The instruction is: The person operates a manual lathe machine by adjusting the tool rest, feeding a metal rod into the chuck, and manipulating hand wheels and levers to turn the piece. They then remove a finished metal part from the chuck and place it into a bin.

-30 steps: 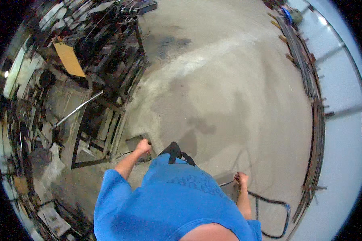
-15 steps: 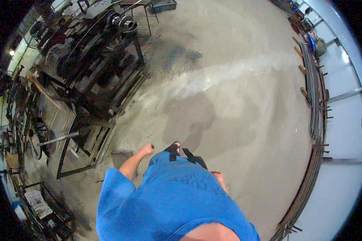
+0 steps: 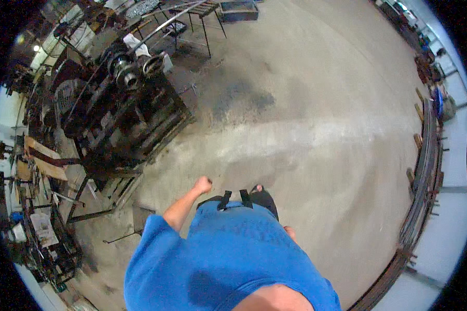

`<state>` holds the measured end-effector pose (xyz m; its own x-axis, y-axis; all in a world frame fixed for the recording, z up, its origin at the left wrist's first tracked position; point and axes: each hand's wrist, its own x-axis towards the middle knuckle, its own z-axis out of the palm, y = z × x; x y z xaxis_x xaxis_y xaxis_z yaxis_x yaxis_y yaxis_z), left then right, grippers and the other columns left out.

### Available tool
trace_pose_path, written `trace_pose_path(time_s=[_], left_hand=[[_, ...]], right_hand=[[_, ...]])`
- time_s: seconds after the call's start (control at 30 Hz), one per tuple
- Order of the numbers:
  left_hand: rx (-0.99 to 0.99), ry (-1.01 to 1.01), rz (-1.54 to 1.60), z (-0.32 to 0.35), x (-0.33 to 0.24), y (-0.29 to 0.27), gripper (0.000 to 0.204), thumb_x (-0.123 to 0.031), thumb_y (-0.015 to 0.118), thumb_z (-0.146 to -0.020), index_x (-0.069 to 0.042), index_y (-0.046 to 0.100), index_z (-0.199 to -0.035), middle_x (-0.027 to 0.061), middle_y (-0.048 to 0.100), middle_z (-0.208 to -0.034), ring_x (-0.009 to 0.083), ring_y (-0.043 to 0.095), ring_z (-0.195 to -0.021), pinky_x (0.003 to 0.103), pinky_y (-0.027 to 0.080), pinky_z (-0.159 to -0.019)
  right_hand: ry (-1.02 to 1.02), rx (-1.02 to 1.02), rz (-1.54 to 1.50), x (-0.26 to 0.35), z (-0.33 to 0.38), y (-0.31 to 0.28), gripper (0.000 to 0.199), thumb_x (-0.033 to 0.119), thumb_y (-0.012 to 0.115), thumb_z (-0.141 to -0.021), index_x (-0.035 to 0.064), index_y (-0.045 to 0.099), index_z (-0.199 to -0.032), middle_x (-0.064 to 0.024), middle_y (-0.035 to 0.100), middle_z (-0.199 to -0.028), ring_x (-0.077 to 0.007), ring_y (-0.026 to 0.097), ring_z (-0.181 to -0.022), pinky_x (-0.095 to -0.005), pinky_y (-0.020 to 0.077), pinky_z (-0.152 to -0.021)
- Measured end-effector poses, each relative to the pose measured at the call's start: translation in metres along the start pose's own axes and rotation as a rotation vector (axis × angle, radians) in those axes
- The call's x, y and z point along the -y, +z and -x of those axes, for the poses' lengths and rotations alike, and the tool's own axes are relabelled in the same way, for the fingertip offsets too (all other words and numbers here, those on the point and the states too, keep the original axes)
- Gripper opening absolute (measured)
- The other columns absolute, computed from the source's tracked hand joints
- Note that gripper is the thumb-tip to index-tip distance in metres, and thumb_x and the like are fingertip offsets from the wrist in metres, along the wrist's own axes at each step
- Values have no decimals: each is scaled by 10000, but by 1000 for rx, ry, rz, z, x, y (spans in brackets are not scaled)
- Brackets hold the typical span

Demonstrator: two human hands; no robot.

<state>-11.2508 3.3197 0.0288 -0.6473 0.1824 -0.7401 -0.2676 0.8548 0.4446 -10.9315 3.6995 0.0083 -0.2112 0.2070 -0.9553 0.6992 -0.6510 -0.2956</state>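
Over the concrete floor (image 3: 316, 129), the left hand (image 3: 203, 184) is curled into an empty fist; the right hand (image 3: 289, 231) is mostly hidden, its grip untellable. Nearest, the dark machine (image 3: 124, 114) is judged heavy, rigid, best gripped by its frame.

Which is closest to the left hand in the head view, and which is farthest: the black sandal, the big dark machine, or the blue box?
From the left hand:
1. Black sandal, just right.
2. Big dark machine, up-left.
3. Blue box, far top.
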Motion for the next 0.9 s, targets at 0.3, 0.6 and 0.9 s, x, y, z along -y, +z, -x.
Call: trace_pose_path(time_s=[0.3, 0.6, 0.9], left_hand=[[-190, -212, 492, -37, -97, -35, 325, -39, 505, -650, 19, 621, -948, 148, 632, -677, 184, 603, -505, 313, 474, -505], [-166, -169, 600, -227, -208, -119, 304, -41, 468, -685, 25, 615, -944, 127, 616, -643, 192, 606, -533, 321, 469, -506], [-431, 2, 832, -385, -395, -324, 254, -47, 500, -766, 45, 582, -988, 94, 610, -678, 160, 594, -549, 291, 466, -503]], right_hand=[[-337, -91, 174, 410, -83, -17, 319, 228, 531, -797, 9, 554, -1027, -154, 603, -862, -267, 606, -685, -358, 515, -590], [-340, 146, 347, 591, -105, 124, 341, 216, 533, -804, -18, 561, -1050, -167, 598, -936, -283, 603, -678, -371, 523, -596], [-140, 27, 468, 765, -253, 110, 235, 125, 492, -807, -18, 574, -975, -164, 592, -809, -287, 596, -615, -378, 518, -541]])
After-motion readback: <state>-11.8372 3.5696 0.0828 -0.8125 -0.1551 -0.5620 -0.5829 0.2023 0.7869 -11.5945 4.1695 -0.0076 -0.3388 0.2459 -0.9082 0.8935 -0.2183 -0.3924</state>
